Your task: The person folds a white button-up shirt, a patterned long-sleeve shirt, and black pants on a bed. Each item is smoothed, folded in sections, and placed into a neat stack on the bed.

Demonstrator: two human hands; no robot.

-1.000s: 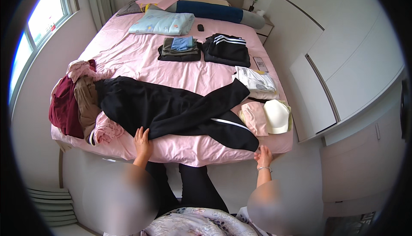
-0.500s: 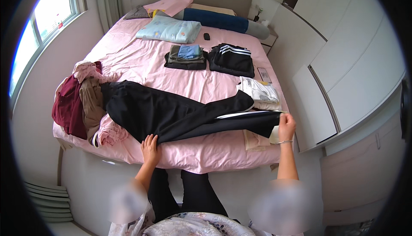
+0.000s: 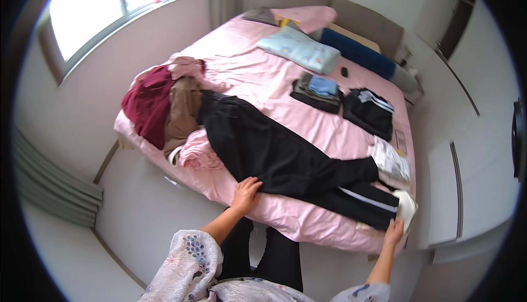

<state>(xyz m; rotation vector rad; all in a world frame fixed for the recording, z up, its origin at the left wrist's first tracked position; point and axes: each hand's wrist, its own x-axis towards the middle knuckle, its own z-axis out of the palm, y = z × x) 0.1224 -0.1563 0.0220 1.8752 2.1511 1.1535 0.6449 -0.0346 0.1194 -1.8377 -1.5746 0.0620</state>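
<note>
Long black trousers [image 3: 274, 148] with a white side stripe lie slantwise across the near part of the bed, the waist end by the clothes pile and the legs toward the right corner. My left hand [image 3: 247, 193] rests open on their near edge, fingers laid over the cloth. At the lower right, my right hand [image 3: 393, 232] is closed on a leg's hem. Beside that hem sits a white cloth item [image 3: 406, 207], partly hidden. Folded white clothing [image 3: 391, 161] lies just beyond the leg ends.
A heap holds a maroon garment [image 3: 151, 102], a brown garment [image 3: 184, 107] and pink cloth [image 3: 200, 151]. Folded dark clothes [image 3: 318, 93] and folded black striped clothing [image 3: 369, 111] lie farther back. A light blue quilt [image 3: 299, 49] is near the headboard [image 3: 351, 8]. Wardrobes [image 3: 439, 192] border the right.
The view has turned, so the bed appears slanted and farther right. The trouser legs lie straighter and lower, with my right hand still holding the hem. My left hand stays at the near edge.
</note>
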